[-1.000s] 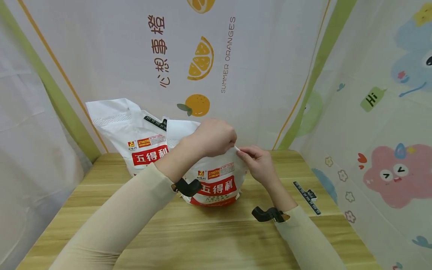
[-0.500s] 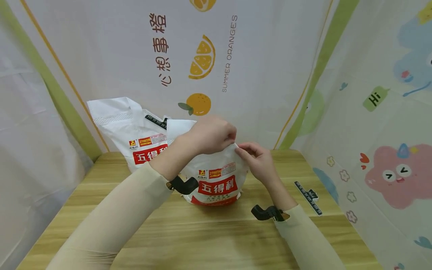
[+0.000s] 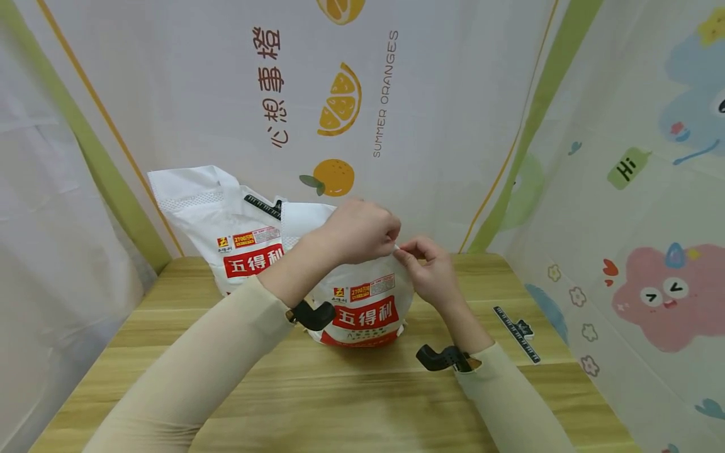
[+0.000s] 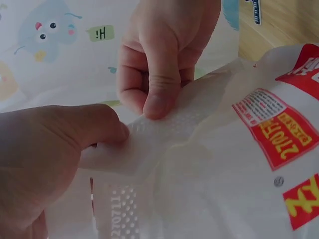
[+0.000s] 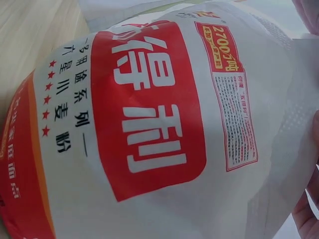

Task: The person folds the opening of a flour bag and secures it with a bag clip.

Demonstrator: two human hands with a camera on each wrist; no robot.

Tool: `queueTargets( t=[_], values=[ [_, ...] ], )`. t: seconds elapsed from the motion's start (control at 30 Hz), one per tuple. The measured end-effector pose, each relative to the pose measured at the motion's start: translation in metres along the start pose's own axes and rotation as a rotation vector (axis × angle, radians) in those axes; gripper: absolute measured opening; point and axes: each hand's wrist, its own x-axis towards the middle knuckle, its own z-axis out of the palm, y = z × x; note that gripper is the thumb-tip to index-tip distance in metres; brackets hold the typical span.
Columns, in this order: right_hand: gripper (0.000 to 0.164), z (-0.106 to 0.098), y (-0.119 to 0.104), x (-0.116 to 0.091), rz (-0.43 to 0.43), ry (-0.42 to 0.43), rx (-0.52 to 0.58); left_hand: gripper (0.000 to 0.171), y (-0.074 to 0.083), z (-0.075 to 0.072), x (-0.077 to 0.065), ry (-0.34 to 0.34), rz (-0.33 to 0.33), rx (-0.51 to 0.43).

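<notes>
"Where's the bag (image 3: 362, 292)?"
"From here I see it standing on the table (image 3: 340, 396), partly before a second bag (image 3: 212, 220)."
"And the grip?"
"My left hand (image 3: 365, 233) and right hand (image 3: 433, 274) are both closed in a pinch on its top edge."

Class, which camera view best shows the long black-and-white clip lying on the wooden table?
The head view: it shows the clip whole and uncovered. The left wrist view catches only a short piece, cut off at the top. The right wrist view shows none of it; the white, red-printed bag fills most of that picture.
</notes>
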Motion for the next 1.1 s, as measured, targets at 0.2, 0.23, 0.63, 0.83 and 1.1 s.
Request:
queueTargets(
  t=[0.2, 0.23, 0.63, 0.83, 1.1],
  values=[
    [0.007, -0.001, 0.0, -0.002, 0.004, -0.002, 0.026, 0.015, -0.002, -0.001, -0.001, -0.017, 0.012, -0.008],
    [0.007, -0.001, 0.0, -0.002, 0.005, -0.006, 0.028, 0.015, -0.004, -0.003, -0.003, -0.035, -0.011, -0.039],
    [0.009, -0.002, 0.002, -0.002, 0.044, -0.023, 0.032, 0.015, -0.021, -0.021, -0.015, -0.053, -0.057, -0.153],
    [0.008, -0.002, 0.001, -0.002, 0.057, -0.016, 0.035, 0.013, -0.017, -0.017, -0.013, -0.009, -0.058, -0.073],
    [0.006, 0.001, 0.0, -0.001, 0.012, 0.005, 0.013, 0.018, -0.007, -0.009, -0.003, -0.057, -0.035, -0.043]
  ],
)
